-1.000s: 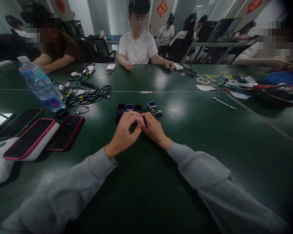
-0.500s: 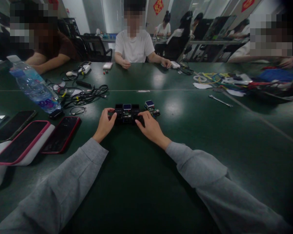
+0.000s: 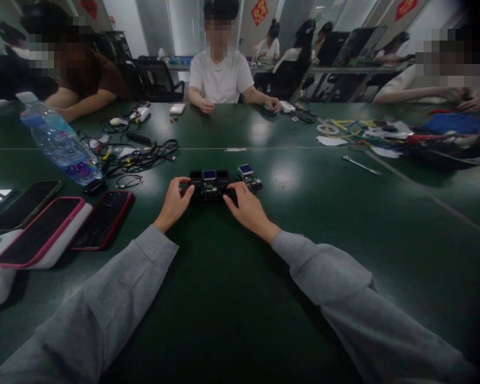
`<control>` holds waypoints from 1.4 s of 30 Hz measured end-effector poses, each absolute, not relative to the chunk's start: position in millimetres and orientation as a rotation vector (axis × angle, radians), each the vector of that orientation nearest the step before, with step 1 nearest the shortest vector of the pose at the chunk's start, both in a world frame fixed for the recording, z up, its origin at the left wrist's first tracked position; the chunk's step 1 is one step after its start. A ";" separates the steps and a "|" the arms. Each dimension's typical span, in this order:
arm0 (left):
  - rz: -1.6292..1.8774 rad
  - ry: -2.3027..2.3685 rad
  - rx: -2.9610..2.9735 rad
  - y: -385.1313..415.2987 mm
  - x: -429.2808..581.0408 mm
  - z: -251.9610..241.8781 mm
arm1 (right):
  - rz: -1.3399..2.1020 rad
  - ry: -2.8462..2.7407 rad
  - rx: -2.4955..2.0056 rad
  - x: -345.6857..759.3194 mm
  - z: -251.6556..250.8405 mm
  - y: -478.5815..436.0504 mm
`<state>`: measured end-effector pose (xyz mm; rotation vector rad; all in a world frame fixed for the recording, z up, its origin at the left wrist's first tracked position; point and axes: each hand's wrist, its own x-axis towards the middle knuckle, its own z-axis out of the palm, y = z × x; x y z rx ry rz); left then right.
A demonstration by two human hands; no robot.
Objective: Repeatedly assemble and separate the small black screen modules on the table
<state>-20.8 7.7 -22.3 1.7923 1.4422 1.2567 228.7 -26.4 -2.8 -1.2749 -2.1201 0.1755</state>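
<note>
A black electronic device (image 3: 210,186) with a small screen and an exposed circuit board at its middle rests on the dark green table. My left hand (image 3: 175,201) grips its left end between thumb and fingers. At the other end, my right hand (image 3: 248,207) closes on the device, with the thumb at the near side and fingers over the top. Just behind my right fingers lies a green circuit board (image 3: 250,180) with its own small screen, apart from the device. The undersides of the device and some fingertips are hidden.
Phones (image 3: 104,220) and plastic bottles (image 3: 60,140) stand at the left, by tangled black cables (image 3: 148,156). A wrench (image 3: 362,165) and heaped coloured wires (image 3: 384,130) lie at the right. Across the table (image 3: 208,304) sits a person in a white shirt (image 3: 222,74).
Both hands keep their hold on the device, and it stays in place on the table. The whole view has shifted very slightly.
</note>
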 end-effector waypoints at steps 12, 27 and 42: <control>1.289 1.350 1.952 11.2 -21.3 -23.6 | 0.151 -2.128 -1.264 228.4 -3.7 -25.8; 1.267 1.263 1.957 13.3 -24.2 -26.3 | 0.162 -2.128 -1.272 228.4 -4.1 -25.6; 1.254 1.288 1.942 11.6 -22.8 -24.0 | 0.213 -2.118 -1.293 227.9 -0.8 -28.1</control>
